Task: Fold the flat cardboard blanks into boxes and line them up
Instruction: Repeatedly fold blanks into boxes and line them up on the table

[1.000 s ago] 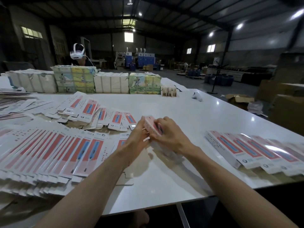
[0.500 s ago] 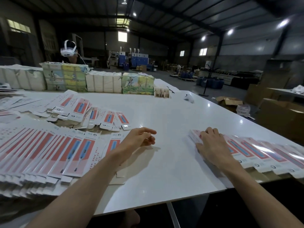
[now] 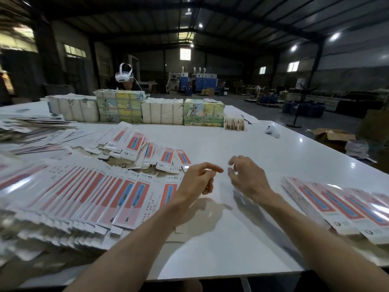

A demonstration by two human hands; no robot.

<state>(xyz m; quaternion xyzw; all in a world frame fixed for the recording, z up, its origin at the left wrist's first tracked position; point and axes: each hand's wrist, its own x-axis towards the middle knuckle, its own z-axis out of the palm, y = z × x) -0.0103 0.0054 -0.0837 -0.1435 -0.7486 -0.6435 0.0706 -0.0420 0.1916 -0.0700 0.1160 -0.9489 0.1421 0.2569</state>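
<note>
A wide fan of flat red-and-white cardboard blanks (image 3: 88, 197) covers the table's left side. A looser heap of blanks (image 3: 147, 152) lies behind it. On the right, folded boxes (image 3: 336, 207) lie side by side in a row. My left hand (image 3: 197, 182) hovers over the white table just right of the fan, fingers loosely curled, holding nothing. My right hand (image 3: 246, 178) hovers close beside it, fingers spread and relaxed, also empty, well left of the box row.
Bundled packs (image 3: 162, 111) stand in a row along the table's far side, with a person wearing a white headset (image 3: 124, 75) behind them. A small white object (image 3: 272, 131) lies far right. The white table (image 3: 231, 239) ends near me. Cartons sit on the floor at right.
One second ago both hands held a box at the centre. Half a second ago my right hand pressed it onto the row's left end. Now my right hand has come back beside the left, empty.
</note>
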